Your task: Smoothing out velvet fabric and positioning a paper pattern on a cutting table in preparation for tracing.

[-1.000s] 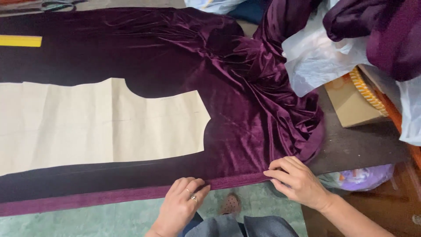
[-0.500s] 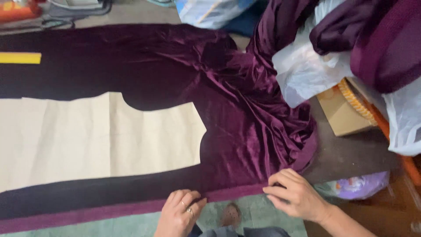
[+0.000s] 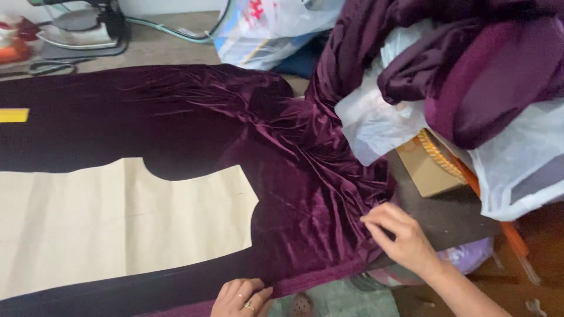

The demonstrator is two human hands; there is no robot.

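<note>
Dark purple velvet cloth (image 3: 176, 123) lies spread over the table and bunches into folds at the right. A cream paper pattern piece (image 3: 111, 223) rests flat on it at the left. My left hand (image 3: 242, 298) presses on the cloth's near edge at the bottom of the view, fingers curled, a ring on one finger. My right hand (image 3: 399, 238) pinches a fold of the velvet at the table's right end, just above the near edge.
A clothes iron (image 3: 82, 26) with its cord stands at the back left. A yellow strip (image 3: 13, 115) lies on the cloth at far left. Plastic bags (image 3: 264, 26), more purple fabric (image 3: 470, 64) and a cardboard box (image 3: 426, 167) are piled at the right.
The view has tilted up and back. My right hand moved from the near hem up onto the bunched folds. My left hand slid lower along the near edge.
</note>
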